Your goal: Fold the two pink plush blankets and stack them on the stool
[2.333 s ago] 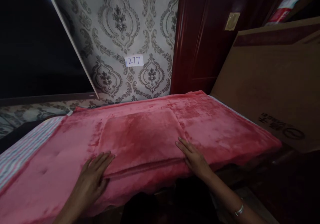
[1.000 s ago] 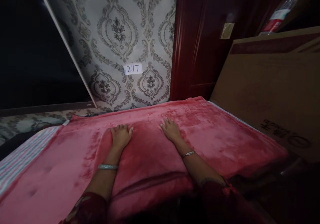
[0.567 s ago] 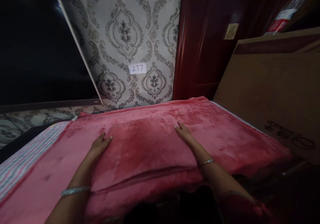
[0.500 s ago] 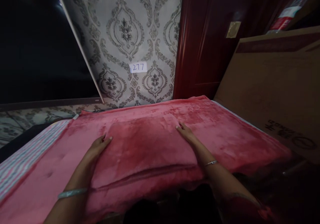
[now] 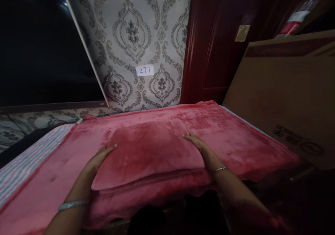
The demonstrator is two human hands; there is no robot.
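A rectangular, folded pink plush cloth [image 5: 149,151] lies in front of me on a larger pink plush cover [image 5: 230,133] of the same colour. My left hand [image 5: 101,157] holds its left side, thumb on top, with the other fingers mostly hidden along the edge. On the opposite side, my right hand [image 5: 196,142] grips the right edge in the same way, thumb resting on the upper face. The near edge of the cloth stands slightly off the cover, with a dark gap beneath it.
A striped cloth [image 5: 34,158] shows at the left. Behind are a dark screen [image 5: 47,53] and a patterned wall with a paper label [image 5: 144,70]. A large cardboard box [image 5: 285,95] stands at the right, with a plastic bottle [image 5: 295,20] above it.
The near edge of the folded cloth has shifted slightly away from me and looks rounder and smoother. Both hands stay at its sides, the right thumb a little lower.
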